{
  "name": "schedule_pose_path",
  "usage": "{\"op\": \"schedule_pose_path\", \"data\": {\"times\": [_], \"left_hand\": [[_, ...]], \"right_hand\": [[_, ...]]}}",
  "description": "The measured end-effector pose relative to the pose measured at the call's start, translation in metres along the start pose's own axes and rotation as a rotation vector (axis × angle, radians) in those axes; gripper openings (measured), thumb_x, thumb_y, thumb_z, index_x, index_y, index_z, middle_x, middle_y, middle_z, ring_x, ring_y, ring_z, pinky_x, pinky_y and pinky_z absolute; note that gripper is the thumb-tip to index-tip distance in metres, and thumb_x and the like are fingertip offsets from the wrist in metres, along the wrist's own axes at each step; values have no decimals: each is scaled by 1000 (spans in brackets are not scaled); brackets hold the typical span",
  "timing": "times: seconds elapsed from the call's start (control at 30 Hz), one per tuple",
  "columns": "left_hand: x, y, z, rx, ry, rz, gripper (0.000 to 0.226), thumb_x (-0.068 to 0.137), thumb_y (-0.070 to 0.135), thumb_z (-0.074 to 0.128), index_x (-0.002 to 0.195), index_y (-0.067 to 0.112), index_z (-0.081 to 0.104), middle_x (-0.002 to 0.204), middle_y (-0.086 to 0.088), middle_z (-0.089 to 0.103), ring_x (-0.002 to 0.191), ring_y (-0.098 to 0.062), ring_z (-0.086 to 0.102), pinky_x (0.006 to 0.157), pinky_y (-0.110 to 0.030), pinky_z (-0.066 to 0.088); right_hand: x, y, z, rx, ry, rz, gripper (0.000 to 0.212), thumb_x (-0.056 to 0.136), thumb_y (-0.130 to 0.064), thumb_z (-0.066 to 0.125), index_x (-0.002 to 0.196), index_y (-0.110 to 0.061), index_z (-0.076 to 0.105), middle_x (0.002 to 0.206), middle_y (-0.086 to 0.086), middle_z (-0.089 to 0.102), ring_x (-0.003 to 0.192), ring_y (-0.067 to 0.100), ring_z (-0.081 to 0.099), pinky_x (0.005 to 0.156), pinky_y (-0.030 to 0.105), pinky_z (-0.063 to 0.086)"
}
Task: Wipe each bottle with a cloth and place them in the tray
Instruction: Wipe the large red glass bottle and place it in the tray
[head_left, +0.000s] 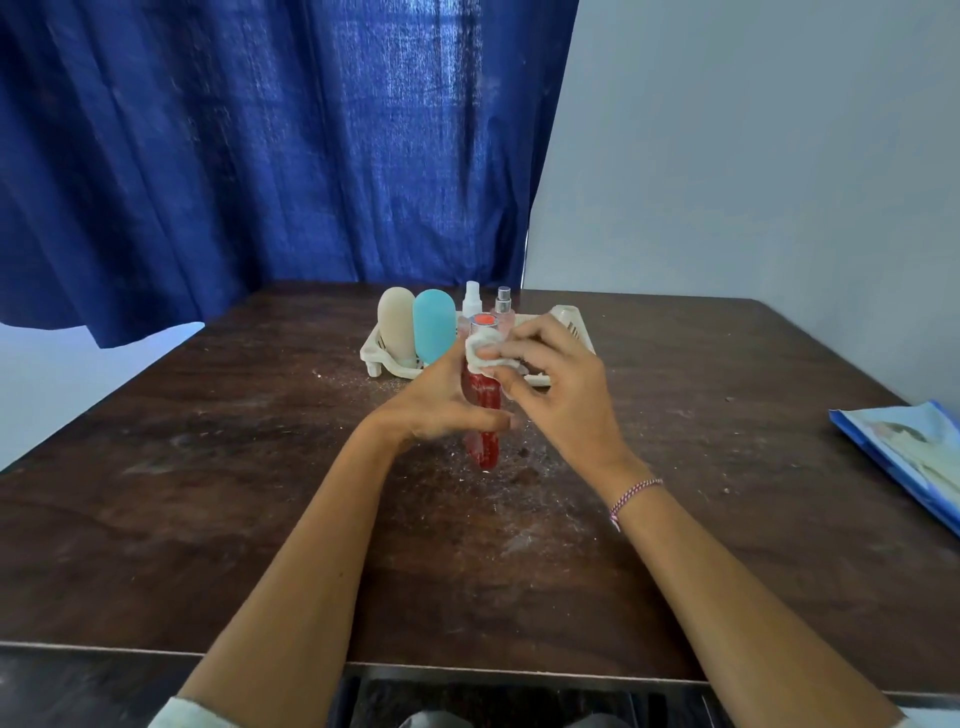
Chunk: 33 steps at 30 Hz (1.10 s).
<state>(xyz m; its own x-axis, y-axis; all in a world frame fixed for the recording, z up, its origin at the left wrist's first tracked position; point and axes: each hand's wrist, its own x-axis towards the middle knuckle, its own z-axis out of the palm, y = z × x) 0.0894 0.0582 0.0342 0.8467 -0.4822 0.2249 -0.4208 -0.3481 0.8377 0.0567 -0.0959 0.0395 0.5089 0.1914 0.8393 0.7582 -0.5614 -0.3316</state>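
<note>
A tall clear bottle of red liquid stands upright over the middle of the table, gripped around its middle by my left hand. My right hand presses a small white cloth against the bottle's upper part, just under its orange-topped cap. Behind them sits a cream plastic tray. In it stand a beige bottle, a teal bottle and two small spray bottles, one white-capped, one silver-capped.
The dark wooden table is dusted with white specks around the bottle. A blue and white packet lies at the right edge. A blue curtain hangs behind the table, with a grey wall to its right.
</note>
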Motion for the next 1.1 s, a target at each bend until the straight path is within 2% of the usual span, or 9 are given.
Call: {"op": "schedule_pose_path", "data": {"times": [0.07, 0.23, 0.37, 0.47, 0.57, 0.67, 0.87, 1.0, 1.1], "left_hand": [[3, -2, 3, 25, 13, -1, 70, 64, 26, 78, 125, 20, 43, 107, 6, 61, 102, -11, 61, 90, -27, 50], [8, -1, 12, 146, 104, 57, 65, 64, 24, 81, 118, 22, 45, 96, 12, 59, 88, -6, 60, 80, -23, 50], [9, 3, 18, 264, 142, 80, 64, 65, 31, 83, 113, 22, 41, 92, 13, 56, 85, -7, 57, 78, -23, 49], [8, 5, 18, 320, 159, 63, 79, 58, 48, 81, 119, 17, 42, 98, 5, 60, 88, -14, 59, 82, -30, 50], [6, 7, 17, 368, 170, 41, 91, 63, 48, 83, 132, 14, 36, 102, 5, 58, 94, -15, 57, 87, -31, 48], [5, 9, 18, 421, 186, 30, 93, 64, 50, 81, 135, 12, 34, 90, 10, 55, 88, -14, 56, 81, -29, 48], [5, 9, 20, 445, 211, 28, 81, 66, 52, 79, 128, 17, 40, 107, 9, 53, 96, -11, 52, 84, -25, 44], [5, 9, 22, 470, 233, 43, 84, 66, 53, 79, 130, 16, 39, 118, 1, 59, 103, -16, 56, 88, -29, 46], [6, 11, 24, 481, 252, 57, 82, 65, 51, 80, 128, 16, 40, 119, 0, 60, 103, -16, 57, 84, -25, 43]], "right_hand": [[-1, -1, -5, -52, -39, -44, 21, 82, -7, 68, 103, -7, 70, 98, 2, 57, 101, -2, 45, 93, 19, 44], [2, -1, -18, -433, -156, -316, 37, 73, 5, 74, 109, -2, 65, 104, 11, 56, 96, 21, 48, 78, 35, 55], [14, -6, -28, -608, -243, -412, 45, 64, 4, 78, 107, 2, 64, 102, 16, 60, 94, 22, 40, 75, 35, 54], [33, -9, -35, -709, -268, -357, 27, 72, -1, 75, 97, 0, 68, 101, 13, 59, 94, 21, 40, 77, 33, 52], [49, -10, -48, -641, -333, -236, 16, 84, -7, 67, 100, -3, 70, 100, 9, 62, 92, 23, 54, 78, 31, 51], [47, -13, -58, -457, -444, -152, 26, 95, -16, 51, 117, -8, 64, 113, 6, 63, 101, 19, 58, 87, 24, 43], [40, -16, -56, -572, -683, -375, 45, 66, 2, 78, 110, -5, 69, 118, 11, 66, 111, 30, 60, 96, 35, 40], [47, -31, -55, -711, -835, -394, 51, 83, -2, 64, 132, -4, 51, 138, 12, 50, 131, 28, 41, 109, 33, 30], [57, -37, -49, -892, -903, -337, 48, 92, -12, 55, 138, -12, 42, 138, 6, 46, 123, 21, 43, 102, 29, 38]]}}
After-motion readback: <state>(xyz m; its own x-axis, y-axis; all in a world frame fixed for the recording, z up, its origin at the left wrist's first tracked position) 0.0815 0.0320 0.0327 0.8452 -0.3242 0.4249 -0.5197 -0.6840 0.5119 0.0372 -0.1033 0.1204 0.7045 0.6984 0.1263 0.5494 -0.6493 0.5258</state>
